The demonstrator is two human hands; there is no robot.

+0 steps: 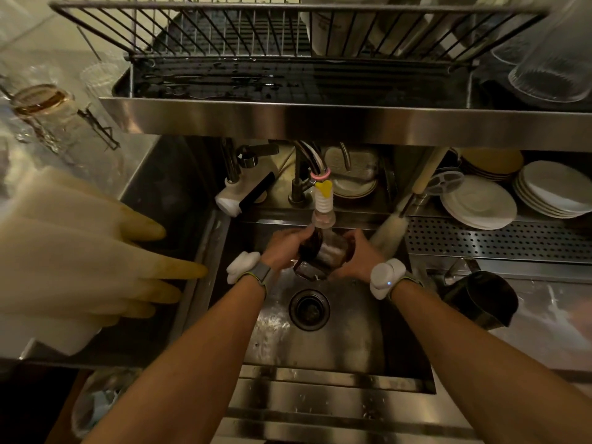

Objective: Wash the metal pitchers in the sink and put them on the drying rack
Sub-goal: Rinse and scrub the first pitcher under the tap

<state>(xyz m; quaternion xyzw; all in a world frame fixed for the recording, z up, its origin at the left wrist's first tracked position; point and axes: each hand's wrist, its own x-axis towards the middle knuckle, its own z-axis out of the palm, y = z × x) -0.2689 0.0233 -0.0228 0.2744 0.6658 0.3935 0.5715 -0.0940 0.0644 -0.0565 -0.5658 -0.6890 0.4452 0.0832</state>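
Holding the metal pitcher (323,251) in both hands, right under the tap nozzle (324,210) and over the drain (309,309) of the sink (358,347). Looks tipped on its side, dark open mouth turned toward the left fingers. Left hand (283,249) curled round the mouth end, right hand (354,256) curled round the bottom end. Fingers of both wrapped on the metal, not spread out. Cannot tell about running water; only a wet shine on the sink floor below the fingers.

Most likely the rinse step. To do it well:
- Tip the mouth up to the nozzle to let water in.
- Turn slowly between the fingers to wet every side.
- Hold firm against slipping.
- Pour out every drop before lifting.

Just past the right fingers, a white bottle brush (389,229), good for scrubbing inside. Farther right of the right hand, on the counter, a second dark pitcher (480,299), likely waiting for its wash. High above the fingers, the drying rack (224,36). Far to the left of the left fingers, pale rubber gloves (96,251). Beyond the brush, stacks of white plates (480,203).
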